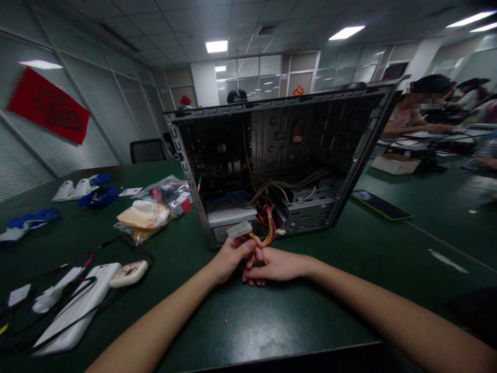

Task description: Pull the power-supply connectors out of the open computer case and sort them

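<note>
An open black computer case (279, 103) stands on the green table with its inside facing me. Out of its lower part loops a power cable (268, 228) of yellow, red and purple wires, ending in a wide whitish connector (239, 229). My left hand (233, 256) is closed around the wires just below this connector, which points up and left. Against it lies my right hand (272, 263), its fingers curled in and pinching the same bundle where it bends; the fingertips are partly hidden. The power supply (233, 217) and a metal drive cage (306, 212) sit low in the case.
At left lie plastic bags (155, 207), blue-and-white gloves (31, 220), a white power strip (77, 305) with black cables and a beige oval device (129, 273). A dark phone-like slab (380, 204) rests right of the case. Other people (423, 103) sit further right.
</note>
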Demonstrator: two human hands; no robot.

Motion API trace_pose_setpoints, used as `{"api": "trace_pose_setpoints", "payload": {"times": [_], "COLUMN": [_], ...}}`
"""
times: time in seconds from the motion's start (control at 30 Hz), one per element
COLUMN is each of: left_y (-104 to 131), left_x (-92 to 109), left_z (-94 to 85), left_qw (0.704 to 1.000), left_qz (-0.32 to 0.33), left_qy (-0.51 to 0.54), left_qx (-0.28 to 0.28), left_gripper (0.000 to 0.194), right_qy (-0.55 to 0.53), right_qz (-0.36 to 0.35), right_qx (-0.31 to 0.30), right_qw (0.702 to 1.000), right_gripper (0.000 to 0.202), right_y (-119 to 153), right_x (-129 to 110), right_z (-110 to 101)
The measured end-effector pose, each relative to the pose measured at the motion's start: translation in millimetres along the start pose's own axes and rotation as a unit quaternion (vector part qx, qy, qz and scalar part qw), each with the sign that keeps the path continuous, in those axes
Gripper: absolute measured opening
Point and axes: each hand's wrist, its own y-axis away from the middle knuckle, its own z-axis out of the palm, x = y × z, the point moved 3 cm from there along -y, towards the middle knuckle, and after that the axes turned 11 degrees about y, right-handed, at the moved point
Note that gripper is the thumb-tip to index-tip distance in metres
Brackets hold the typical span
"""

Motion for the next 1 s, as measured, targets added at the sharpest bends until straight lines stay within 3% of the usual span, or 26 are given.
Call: {"api": "trace_pose_setpoints", "payload": {"times": [0.23,0.43,0.6,0.9,1.0], "left_y": [0.7,-3.4,-5.6,-2.8,-1.1], "left_x": [-1.5,-3.8,-9.5,-12.4,-14.2], "left_z": [-0.5,-3.5,-8.5,-9.7,-7.9], "left_qw": [1.0,0.989,0.995,0.996,0.999], "left_qz": [-0.01,0.06,0.026,0.014,0.02], "left_qy": [-0.005,0.072,0.042,-0.008,-0.016], "left_qx": [0.005,0.111,0.081,0.084,0.04], "left_gripper": [0.051,0.047,0.054,0.055,0.061], "right_qy": [-0.012,0.022,0.027,0.04,0.044], "right_qz": [0.004,0.044,0.055,0.062,0.051], "right_qx": [0.001,0.018,0.014,0.012,0.013], "right_qw": [1.0,0.999,0.998,0.997,0.998], "right_gripper": [0.027,0.032,0.033,0.03,0.031], "right_y": [0.5,4.3,6.5,7.6,6.7], "right_x": [-2.6,-11.3,-12.5,-8.7,-6.9], "right_z": [0.3,0.4,0.5,0.5,0.3]}}
